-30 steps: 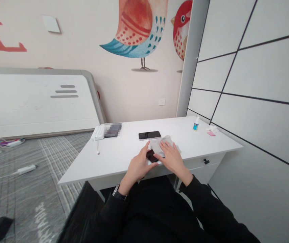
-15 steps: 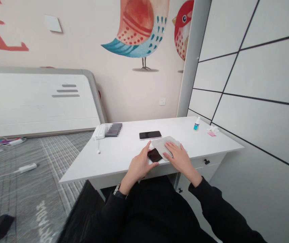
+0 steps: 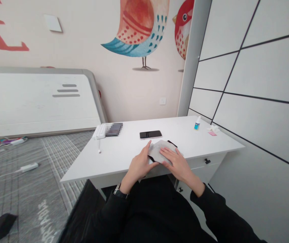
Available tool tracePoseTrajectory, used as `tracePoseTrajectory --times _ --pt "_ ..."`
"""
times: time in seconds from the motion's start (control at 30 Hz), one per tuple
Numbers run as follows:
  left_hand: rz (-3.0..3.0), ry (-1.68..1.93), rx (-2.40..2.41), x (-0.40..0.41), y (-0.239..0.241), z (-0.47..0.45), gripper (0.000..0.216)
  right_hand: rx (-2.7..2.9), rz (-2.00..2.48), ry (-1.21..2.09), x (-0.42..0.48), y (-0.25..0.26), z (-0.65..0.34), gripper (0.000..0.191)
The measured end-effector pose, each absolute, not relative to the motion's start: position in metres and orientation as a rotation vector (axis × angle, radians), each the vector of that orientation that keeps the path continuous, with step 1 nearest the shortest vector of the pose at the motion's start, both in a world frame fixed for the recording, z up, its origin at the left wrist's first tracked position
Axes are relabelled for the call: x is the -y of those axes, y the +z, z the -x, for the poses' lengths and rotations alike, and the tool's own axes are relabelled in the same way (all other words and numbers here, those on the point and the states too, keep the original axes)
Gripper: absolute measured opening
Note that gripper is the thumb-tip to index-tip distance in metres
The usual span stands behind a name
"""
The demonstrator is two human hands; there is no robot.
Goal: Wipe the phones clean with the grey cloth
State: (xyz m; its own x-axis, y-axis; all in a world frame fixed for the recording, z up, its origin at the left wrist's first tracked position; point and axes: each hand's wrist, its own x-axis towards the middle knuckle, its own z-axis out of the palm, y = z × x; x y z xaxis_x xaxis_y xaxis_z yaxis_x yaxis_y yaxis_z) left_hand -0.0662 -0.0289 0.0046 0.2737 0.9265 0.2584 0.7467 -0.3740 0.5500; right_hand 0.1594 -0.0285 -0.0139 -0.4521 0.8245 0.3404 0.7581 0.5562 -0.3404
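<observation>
My left hand (image 3: pixel 139 165) grips the left end of a dark, flat phone (image 3: pixel 172 144) at the front edge of the white desk (image 3: pixel 119 152). Its thumb and fingers are on either side of that end. A thin white cloth (image 3: pixel 157 150) covers most of the phone, so just dark strips of it show. My right hand (image 3: pixel 177 163) presses the cloth onto the phone, fingers stretched over it and thumb low. Behind the hands, another phone (image 3: pixel 150 134) with a black screen lies on the desk.
A small blue-and-white bottle (image 3: pixel 197 123) stands at the back right, near a crumpled white tissue (image 3: pixel 214 128) and a pink slip (image 3: pixel 212 133). A white power strip (image 3: pixel 100 132) and a blurred dark item (image 3: pixel 115 129) are at the left. Tiled panels border the right side.
My right hand has slid the cloth left and toward me across the phone. The phone's near-left part is now covered, while its far-right corner shows. My left hand stays in place.
</observation>
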Motion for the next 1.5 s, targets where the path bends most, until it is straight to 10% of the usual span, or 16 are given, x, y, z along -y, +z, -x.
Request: tracePoseTrajectory --times 1.5 --pt "-2.262 0.807 -1.5 0.029 0.002 0.067 0.099 2.219 1.428 0.057 -0.007 -0.009 -0.173 0.079"
